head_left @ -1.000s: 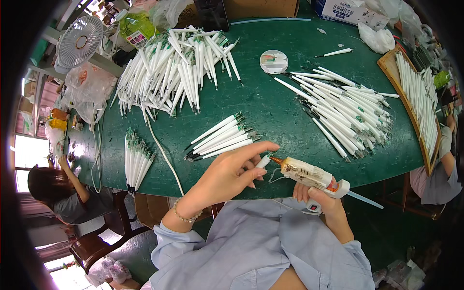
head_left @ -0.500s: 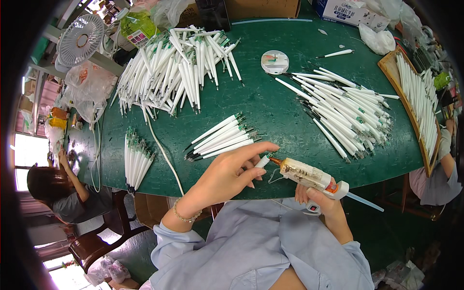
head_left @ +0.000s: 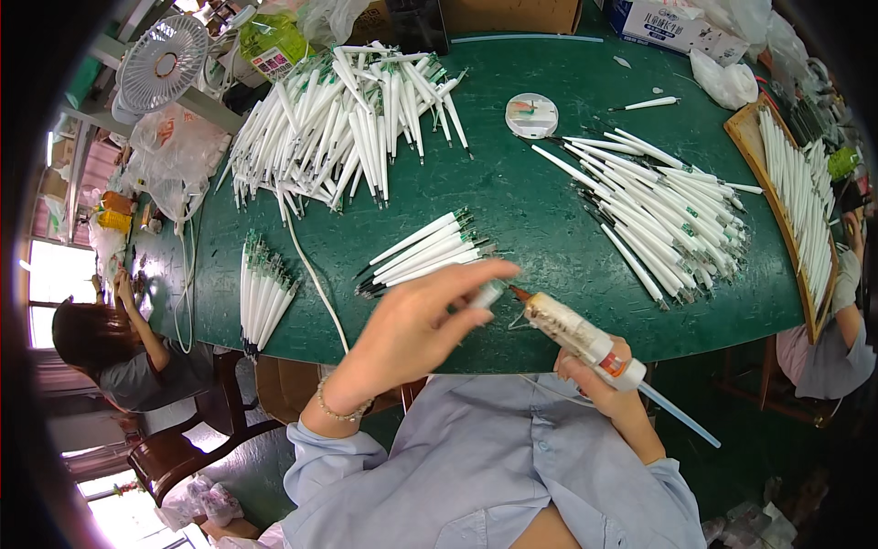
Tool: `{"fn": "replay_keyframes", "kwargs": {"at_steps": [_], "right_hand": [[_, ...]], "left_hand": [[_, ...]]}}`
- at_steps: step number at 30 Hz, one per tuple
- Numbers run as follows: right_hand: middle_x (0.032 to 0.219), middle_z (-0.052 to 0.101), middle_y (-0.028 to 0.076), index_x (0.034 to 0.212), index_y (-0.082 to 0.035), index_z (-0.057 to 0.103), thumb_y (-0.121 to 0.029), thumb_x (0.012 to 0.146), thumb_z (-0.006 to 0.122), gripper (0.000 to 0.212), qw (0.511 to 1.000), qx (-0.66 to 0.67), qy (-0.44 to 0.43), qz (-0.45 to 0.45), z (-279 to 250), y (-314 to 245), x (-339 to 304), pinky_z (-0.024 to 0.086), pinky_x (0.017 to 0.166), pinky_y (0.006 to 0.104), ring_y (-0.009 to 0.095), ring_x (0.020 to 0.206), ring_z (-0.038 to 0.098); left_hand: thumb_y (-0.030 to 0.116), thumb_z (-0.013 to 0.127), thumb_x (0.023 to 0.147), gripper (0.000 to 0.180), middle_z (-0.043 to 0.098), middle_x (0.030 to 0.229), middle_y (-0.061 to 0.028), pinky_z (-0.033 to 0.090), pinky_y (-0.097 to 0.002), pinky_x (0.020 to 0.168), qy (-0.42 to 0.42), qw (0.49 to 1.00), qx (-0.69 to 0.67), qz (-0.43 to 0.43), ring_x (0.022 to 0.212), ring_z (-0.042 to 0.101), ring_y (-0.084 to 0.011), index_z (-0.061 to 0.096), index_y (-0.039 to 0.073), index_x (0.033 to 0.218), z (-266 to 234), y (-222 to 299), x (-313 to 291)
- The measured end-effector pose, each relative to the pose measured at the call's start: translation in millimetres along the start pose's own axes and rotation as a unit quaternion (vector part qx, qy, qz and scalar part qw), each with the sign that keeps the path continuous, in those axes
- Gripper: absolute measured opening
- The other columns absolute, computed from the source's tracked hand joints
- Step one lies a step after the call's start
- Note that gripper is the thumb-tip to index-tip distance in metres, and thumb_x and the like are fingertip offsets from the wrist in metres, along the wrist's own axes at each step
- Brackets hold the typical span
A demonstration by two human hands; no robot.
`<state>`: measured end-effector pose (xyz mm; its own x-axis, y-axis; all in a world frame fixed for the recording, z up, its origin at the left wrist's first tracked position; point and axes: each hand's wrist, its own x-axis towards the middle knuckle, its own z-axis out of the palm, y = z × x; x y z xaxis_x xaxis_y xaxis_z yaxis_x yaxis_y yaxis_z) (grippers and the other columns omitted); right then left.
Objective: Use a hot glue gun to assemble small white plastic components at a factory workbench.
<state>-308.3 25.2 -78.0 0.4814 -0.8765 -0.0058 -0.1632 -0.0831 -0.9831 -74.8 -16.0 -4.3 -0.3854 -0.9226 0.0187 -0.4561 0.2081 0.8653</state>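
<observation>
My left hand (head_left: 412, 316) is closed round a slim white pen-like stick (head_left: 487, 296), most of it hidden by the fingers; its short visible end looks blurred. A hot glue gun (head_left: 576, 334) sits in my right hand (head_left: 599, 371), its brown nozzle close to that end. From the gun's back sticks out a pale glue stick (head_left: 681, 414). Just beyond my left hand lies a small row of white pen-like sticks (head_left: 425, 252) with green, clear-tipped ends. A larger loose heap of them (head_left: 658, 206) spreads to the right.
More such sticks form a big pile (head_left: 320, 128) at the back left and a bundle (head_left: 265, 297) at the left. A round clear-lidded disc (head_left: 531, 116), a wooden tray (head_left: 745, 137) of sticks, a fan (head_left: 165, 62) and a white cable (head_left: 311, 265) are around. Other people sit at both sides.
The glue gun has tilted more steeply and its nozzle has drawn slightly up and away from the stick's end. My left hand has turned a little, still holding the stick.
</observation>
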Motion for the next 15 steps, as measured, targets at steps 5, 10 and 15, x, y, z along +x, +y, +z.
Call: {"fn": "replay_keyframes", "kwargs": {"at_steps": [5,10,15], "right_hand": [[0.058,0.050,0.007,0.080,0.005,0.052,-0.017,0.077,0.054,0.022,0.942,0.293,0.162,-0.011,4,8,-2,0.044,0.054,0.0299,0.017,0.053,0.050],[0.052,0.041,0.007,0.055,-0.005,0.042,-0.033,0.082,0.046,0.039,0.933,0.264,0.225,-0.093,-13,9,2,0.039,0.051,0.0288,0.019,0.052,0.044],[0.053,0.037,0.004,0.056,-0.010,0.036,-0.037,0.088,0.038,0.042,0.902,0.264,0.286,-0.187,-35,18,-5,0.029,0.048,0.0246,0.015,0.053,0.038]], "left_hand": [[-0.005,0.056,0.070,0.040,0.048,0.075,-0.0095,0.041,-0.0323,0.062,0.062,0.965,0.249,0.044,0.065,0.047,-0.0241,0.057,0.011,0.107,-13,-17,4],[-0.004,0.054,0.071,0.041,0.049,0.083,-0.0104,0.043,-0.0338,0.064,0.043,0.933,0.350,0.071,0.072,0.050,-0.0249,0.056,0.012,0.108,1,-34,9],[-0.003,0.052,0.070,0.040,0.050,0.091,-0.0124,0.045,-0.0336,0.068,0.067,0.934,0.329,0.121,0.080,0.052,-0.0264,0.056,0.012,0.107,23,-19,29]]}}
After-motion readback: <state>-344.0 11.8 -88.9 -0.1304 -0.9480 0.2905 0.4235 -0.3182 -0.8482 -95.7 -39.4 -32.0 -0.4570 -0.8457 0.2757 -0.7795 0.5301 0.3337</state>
